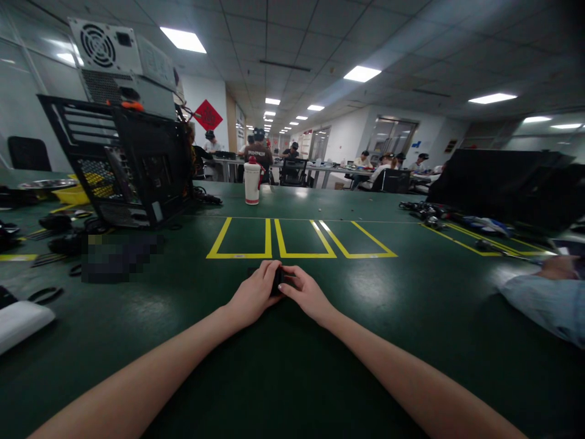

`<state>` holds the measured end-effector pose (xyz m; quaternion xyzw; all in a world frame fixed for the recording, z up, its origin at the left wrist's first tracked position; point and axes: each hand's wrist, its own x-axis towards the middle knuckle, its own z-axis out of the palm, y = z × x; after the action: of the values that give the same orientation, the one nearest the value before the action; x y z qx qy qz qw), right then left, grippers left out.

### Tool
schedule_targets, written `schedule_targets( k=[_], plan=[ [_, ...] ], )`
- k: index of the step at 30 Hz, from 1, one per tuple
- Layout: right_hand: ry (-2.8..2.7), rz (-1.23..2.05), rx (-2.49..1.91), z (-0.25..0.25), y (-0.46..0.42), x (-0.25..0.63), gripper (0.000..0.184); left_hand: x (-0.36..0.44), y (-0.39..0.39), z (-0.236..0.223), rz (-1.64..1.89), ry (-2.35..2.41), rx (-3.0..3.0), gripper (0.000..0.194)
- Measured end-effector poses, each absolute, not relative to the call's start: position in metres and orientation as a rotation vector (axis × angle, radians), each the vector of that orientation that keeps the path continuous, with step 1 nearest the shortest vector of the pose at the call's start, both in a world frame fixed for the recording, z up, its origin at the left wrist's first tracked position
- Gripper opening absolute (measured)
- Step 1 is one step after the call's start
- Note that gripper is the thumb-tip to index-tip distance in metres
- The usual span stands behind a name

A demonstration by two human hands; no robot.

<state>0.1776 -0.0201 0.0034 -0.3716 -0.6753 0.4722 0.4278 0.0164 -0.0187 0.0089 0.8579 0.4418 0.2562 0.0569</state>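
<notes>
Between my hands, low over the green table [283, 378], is a small black block-like object [276, 281]; its kind does not show. My left hand [256, 291] wraps round it from the left, fingers over its top. From the right, the thumb and fingers of my right hand [305, 294] pinch its side. Most of the object is hidden by the fingers. Just beyond the hands, yellow tape [240, 256] marks three frames on the tabletop.
A black computer case [155, 164] with a power supply [105, 49] on top stands at left. A white cup [252, 183] is at the far edge. At right are a black monitor-like panel [493, 189], cables [425, 213] and another person's sleeve [543, 305].
</notes>
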Motion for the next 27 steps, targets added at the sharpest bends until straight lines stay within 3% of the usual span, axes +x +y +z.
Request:
schedule_targets(
  k=[8,15,24,27],
  plan=[
    [-1.65,1.188,-0.815,0.0038,-0.0207,0.1759,0.019,0.0167,-0.0183,0.0077,0.799,1.332,2.617,0.061],
    [-1.674,1.157,-0.919,0.0021,-0.018,0.1783,0.037,0.0169,-0.0191,0.0089,0.764,1.338,2.592,0.06],
    [-1.661,1.18,-0.817,0.0029,-0.0213,0.175,0.019,0.0175,-0.0189,0.0088,0.783,1.336,2.607,0.06],
    [-1.674,1.148,-0.852,0.0033,-0.0206,0.1762,0.028,0.0168,-0.0195,0.0095,0.765,1.347,2.599,0.061]
  ],
)
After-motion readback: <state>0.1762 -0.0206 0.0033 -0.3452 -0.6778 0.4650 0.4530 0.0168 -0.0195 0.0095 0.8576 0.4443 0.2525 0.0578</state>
